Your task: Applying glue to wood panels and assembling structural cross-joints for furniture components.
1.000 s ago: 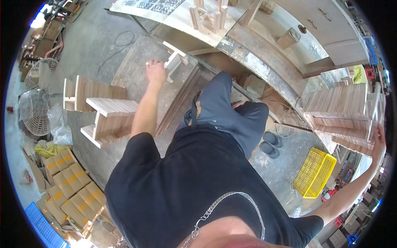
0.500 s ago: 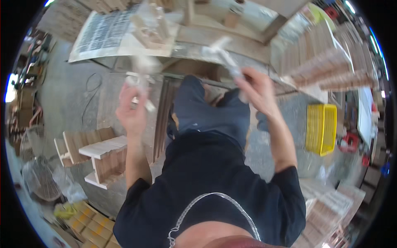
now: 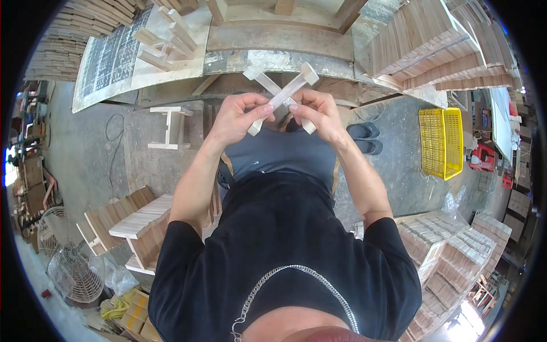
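Note:
My left hand point(image 3: 238, 118) is closed round a pale wooden stick with a short crosspiece point(image 3: 292, 90), held between thumb and fingers. My right hand point(image 3: 320, 115) grips a similar pale wooden stick point(image 3: 264, 81), its far end pointing up and left. The two sticks cross in an X over my lap, the left-hand one lying on top. Whether they are joined where they cross, I cannot tell. Down to the left, a pale H-shaped wooden frame point(image 3: 168, 130) lies near my left forearm.
A worktable point(image 3: 250, 60) spans the space ahead, with upright wooden pieces point(image 3: 168, 43) at its left. Stacked boards point(image 3: 419, 43) rise at the right. A yellow crate point(image 3: 440, 142) and dark slippers point(image 3: 364, 137) are on the floor. Wooden stacks point(image 3: 142, 225) and a fan point(image 3: 74, 273) stand left.
My hands were apart, each with a blurred wooden piece. They have come together in front of me, and the sticks now cross. The H-shaped frame at left now shows clearly.

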